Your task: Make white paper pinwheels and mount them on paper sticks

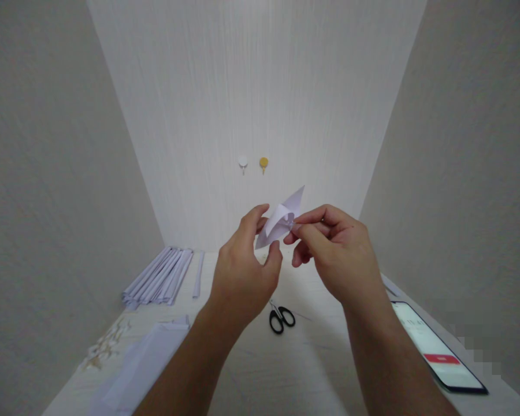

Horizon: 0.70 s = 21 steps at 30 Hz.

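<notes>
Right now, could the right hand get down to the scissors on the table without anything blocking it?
Probably yes. The scissors lie in the open on the table, just below the right hand, with nothing between. But that hand and the left hand both pinch the folded paper, so it must let go first.

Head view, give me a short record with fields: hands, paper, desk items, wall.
left hand: pinches the folded paper from the left
right hand: pinches the same paper at its middle
paper: white, held above the desk
desk items: scissors, phone lit, paper strips, sheet, scraps
wall: two hooks
</notes>
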Tool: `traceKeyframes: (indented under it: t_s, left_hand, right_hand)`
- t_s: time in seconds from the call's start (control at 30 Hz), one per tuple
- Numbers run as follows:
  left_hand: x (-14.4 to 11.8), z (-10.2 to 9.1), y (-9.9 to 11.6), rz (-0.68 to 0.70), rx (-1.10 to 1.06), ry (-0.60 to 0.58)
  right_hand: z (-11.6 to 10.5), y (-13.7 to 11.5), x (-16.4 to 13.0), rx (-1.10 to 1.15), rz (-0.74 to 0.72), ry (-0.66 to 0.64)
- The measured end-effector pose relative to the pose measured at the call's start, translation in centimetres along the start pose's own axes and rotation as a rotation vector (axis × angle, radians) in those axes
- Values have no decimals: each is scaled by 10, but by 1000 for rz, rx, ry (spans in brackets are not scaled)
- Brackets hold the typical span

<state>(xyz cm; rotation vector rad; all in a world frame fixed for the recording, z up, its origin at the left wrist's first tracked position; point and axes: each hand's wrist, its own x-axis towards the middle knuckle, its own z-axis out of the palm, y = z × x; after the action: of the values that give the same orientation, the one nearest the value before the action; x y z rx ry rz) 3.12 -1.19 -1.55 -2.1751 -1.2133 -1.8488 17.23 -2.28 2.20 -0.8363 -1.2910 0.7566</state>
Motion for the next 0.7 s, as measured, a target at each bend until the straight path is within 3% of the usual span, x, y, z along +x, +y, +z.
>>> traceKeyframes:
  t_s: [0.13,0.3,0.57,0.7]
  left_hand:
    - [-3,3,1,186,155,106]
    - [-4,4,-3,269,210,111]
    - [-5,3,-5,264,225,134]
    - [-4,3,-1,139,87,163]
  right_hand:
    - [1,0,0,43,-15,22]
    - [1,1,0,74,0,8]
    - [2,0,-1,80,27,-23]
    - [2,-1,-4,85,43,-58]
